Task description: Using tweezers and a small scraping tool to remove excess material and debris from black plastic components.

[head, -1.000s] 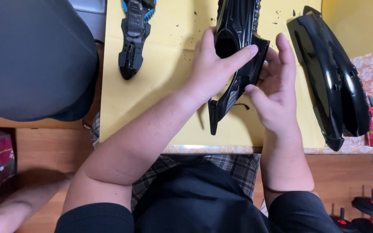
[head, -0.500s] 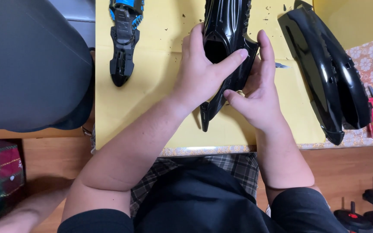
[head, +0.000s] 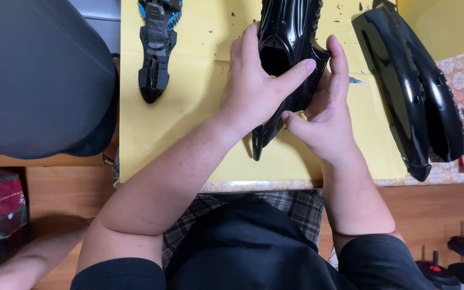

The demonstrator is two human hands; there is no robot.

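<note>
The glossy black plastic shell is over the middle of the yellow bench, gripped by both hands. The left hand covers its left side, the right hand supports its right edge. Two long black panels lie to the right, a black and blue part to the left.

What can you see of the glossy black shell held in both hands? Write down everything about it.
The black shell looks like glossy moulded plastic, long and ridged, with a dark opening near its middle and a thin pointed end towards the person. It lies lengthwise over the yellow sheet, its far end cut off by the picture's edge. The left hand lies over it, forefinger across; the right hand cups its right side.
</note>
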